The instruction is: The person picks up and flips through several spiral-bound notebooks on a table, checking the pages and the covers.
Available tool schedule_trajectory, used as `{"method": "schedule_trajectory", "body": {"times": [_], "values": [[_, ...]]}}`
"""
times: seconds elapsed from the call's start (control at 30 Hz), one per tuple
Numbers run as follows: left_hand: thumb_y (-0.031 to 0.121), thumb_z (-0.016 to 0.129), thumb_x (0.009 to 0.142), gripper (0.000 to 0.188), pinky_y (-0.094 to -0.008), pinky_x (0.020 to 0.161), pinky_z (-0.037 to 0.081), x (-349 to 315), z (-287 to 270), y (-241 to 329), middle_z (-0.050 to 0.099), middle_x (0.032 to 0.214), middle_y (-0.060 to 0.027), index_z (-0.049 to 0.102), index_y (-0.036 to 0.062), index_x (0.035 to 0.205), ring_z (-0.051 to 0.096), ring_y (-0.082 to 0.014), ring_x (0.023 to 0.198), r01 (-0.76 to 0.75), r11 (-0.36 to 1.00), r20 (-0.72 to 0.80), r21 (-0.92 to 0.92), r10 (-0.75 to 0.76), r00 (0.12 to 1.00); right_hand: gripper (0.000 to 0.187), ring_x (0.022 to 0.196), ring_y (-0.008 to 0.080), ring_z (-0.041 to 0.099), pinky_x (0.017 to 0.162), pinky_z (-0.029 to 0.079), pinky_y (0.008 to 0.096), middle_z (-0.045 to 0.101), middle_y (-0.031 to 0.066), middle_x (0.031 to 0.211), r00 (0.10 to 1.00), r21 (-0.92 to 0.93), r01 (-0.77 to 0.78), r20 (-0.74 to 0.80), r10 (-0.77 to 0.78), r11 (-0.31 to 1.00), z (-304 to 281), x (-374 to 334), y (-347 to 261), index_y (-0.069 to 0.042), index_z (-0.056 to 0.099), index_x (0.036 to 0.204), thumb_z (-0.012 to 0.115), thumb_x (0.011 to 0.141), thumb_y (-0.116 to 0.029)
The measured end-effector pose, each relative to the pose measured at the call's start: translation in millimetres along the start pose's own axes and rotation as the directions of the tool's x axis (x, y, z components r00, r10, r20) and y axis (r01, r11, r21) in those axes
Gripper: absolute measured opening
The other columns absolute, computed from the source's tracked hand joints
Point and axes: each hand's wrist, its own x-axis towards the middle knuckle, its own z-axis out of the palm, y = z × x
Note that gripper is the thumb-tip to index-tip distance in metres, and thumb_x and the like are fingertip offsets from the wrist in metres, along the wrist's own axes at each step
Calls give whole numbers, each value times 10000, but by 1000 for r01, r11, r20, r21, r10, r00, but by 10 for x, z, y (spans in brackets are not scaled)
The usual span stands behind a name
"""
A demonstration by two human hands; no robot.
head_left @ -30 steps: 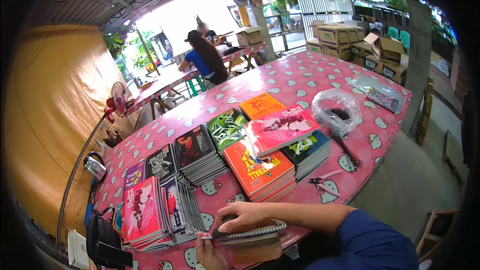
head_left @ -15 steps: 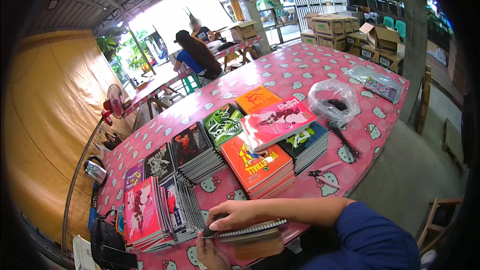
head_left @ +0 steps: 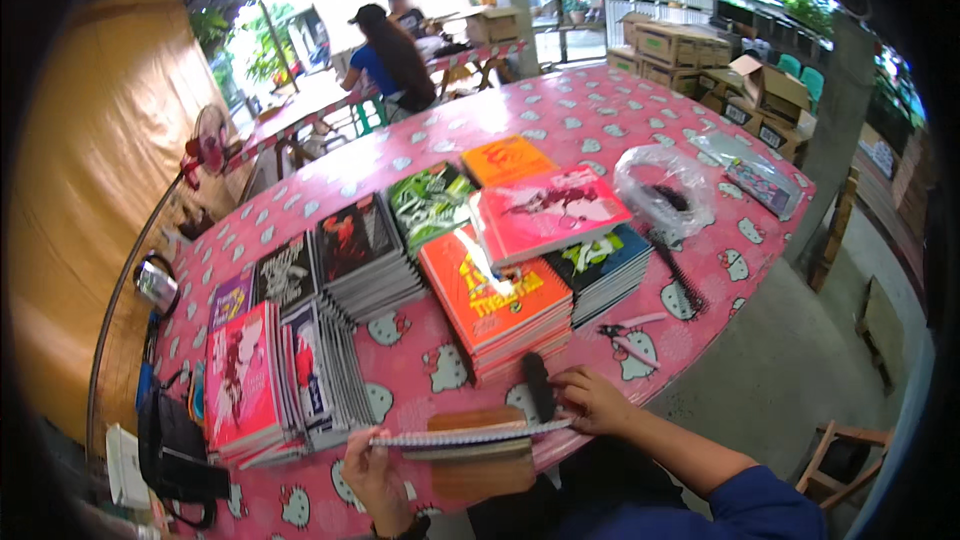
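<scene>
A spiral-bound notebook (head_left: 470, 434) is turned almost edge-on near the table's front edge, its row of white coil loops facing up. My left hand (head_left: 382, 485) pinches the left end of that spine between thumb and fingers. At the opposite end my right hand (head_left: 600, 402) has its fingers closed on the spine's tip. Just left of the right hand is a short black rod-like object (head_left: 538, 387), its kind unclear. Under the notebook shows a brown wooden board (head_left: 485, 485). Pliers with pink handles (head_left: 632, 342) lie beyond my right hand.
Notebook stacks stand ahead: pink (head_left: 240, 380), blue-white (head_left: 320, 370), black (head_left: 360, 250), orange (head_left: 495, 300). Black coils (head_left: 682, 280) and a clear plastic bag (head_left: 640, 180) lie at right. A black bag (head_left: 175, 440) sits left. Two people (head_left: 385, 60) sit at a far table.
My right hand has moved from the spine's left end to its right end. The black object has moved right too. My left hand has shifted slightly left; the view has turned somewhat.
</scene>
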Motion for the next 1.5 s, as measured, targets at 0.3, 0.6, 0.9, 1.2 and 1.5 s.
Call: {"method": "schedule_trajectory", "body": {"times": [0.3, 0.6, 0.9, 1.2, 1.5], "values": [[27, 674, 775, 234, -238, 711, 421, -61, 425, 110, 571, 889, -61, 636, -24, 999, 522, -119, 788, -347, 926, 249, 146, 305, 919, 306, 1072, 354, 469, 911, 395, 437, 571, 138, 1026, 944, -207, -163, 251, 213, 965, -410, 170, 17, -35, 571, 944, 644, 679, -169], [-15, 685, 719, 230, -249, 611, 435, -275, 1040, 491, 595, 811, -75, 677, -4, 949, 539, -155, 716, -591, 738, 507, 326, 391, 768, 313, 819, 188, 598, 712, 472, 290, 610, 131, 958, 947, 230, 55, -321, 22, 972, -1018, 785, -1327, -14, 593, 1058, 687, 775, -107], [-8, 711, 714, 157, -250, 615, 460, -341, 1059, 434, 632, 822, -104, 643, 8, 855, 597, -158, 721, -630, 757, 573, 174, 443, 690, 194, 734, 125, 551, 648, 448, 250, 586, 71, 812, 967, 611, 20, -214, 141, 792, -775, 752, -1536, -2, 593, 890, 706, 757, -86], [77, 690, 763, 132, -303, 685, 462, -443, 1056, 378, 621, 814, -79, 630, 34, 872, 590, -194, 778, -429, 867, 438, 255, 291, 850, 181, 728, 246, 544, 644, 446, 314, 582, 115, 824, 954, 173, 152, -284, -98, 973, -757, 835, -1667, 6, 575, 889, 664, 788, -114], [278, 489, 920, 296, -225, 639, 439, 671, 518, 1475, 591, 841, -20, 582, 15, 1018, 537, -90, 742, -609, 629, 157, 483, 622, 767, 602, 1154, 216, 462, 935, 369, 369, 491, 131, 1269, 900, 336, -9, -408, 155, 942, -1493, 804, -1102, -3, 418, 1289, 614, 828, -336]]}}
